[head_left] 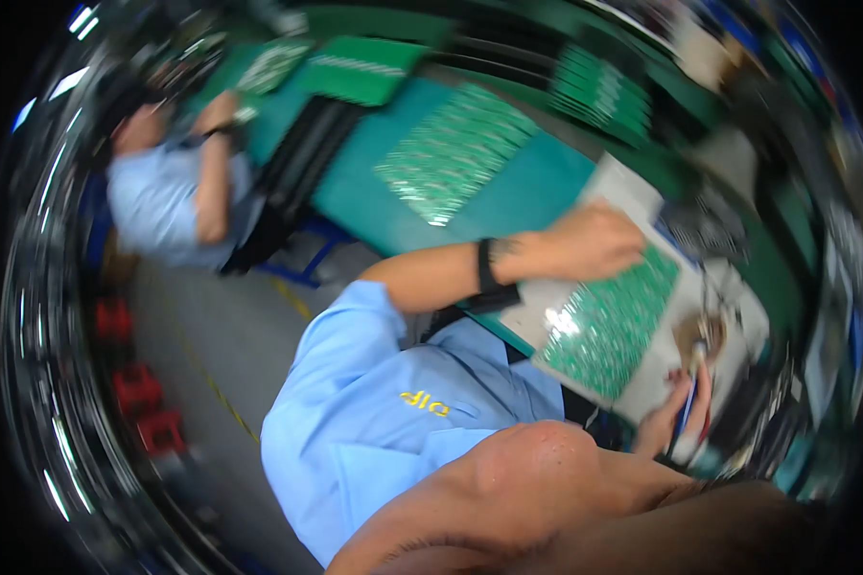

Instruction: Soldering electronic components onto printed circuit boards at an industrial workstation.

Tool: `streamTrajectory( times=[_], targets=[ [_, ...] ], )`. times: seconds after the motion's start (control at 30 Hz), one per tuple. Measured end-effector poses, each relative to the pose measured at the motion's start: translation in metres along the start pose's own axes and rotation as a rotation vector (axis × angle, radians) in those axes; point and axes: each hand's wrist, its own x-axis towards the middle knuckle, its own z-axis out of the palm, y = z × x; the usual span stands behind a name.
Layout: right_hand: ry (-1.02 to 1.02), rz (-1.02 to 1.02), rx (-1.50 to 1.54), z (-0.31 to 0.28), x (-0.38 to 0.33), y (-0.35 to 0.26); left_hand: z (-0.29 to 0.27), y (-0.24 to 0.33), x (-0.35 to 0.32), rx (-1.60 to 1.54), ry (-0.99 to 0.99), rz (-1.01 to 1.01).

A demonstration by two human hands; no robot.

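the green board (pixel 616 331) lies on a pale sheet (pixel 628 187), between both hands. the left hand (pixel 594 241) is curled at the board's upper edge; blur hides whether its grip pinches anything. the right hand (pixel 683 410), beside the board, pinches a slim tool (pixel 688 398).

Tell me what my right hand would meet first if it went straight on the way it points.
Your right hand would probably meet the round brown thing just ahead of it first, though blur leaves the depth unclear.
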Motion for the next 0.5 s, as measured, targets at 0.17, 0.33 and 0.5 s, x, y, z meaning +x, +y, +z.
streamTrajectory(
  times=[0.17,0.33,0.5],
  targets=[
    [-0.020,-0.192,-0.083,0.000,-0.008,0.007,-0.010,0.000,-0.003,0.012,-0.069,-0.089],
    [0.013,-0.181,-0.147,-0.013,-0.017,0.005,-0.012,-0.004,0.007,-0.012,-0.078,-0.062],
    [0.130,-0.271,-0.247,-0.026,-0.014,0.026,-0.010,0.001,0.010,0.051,-0.122,-0.145]
  ],
)
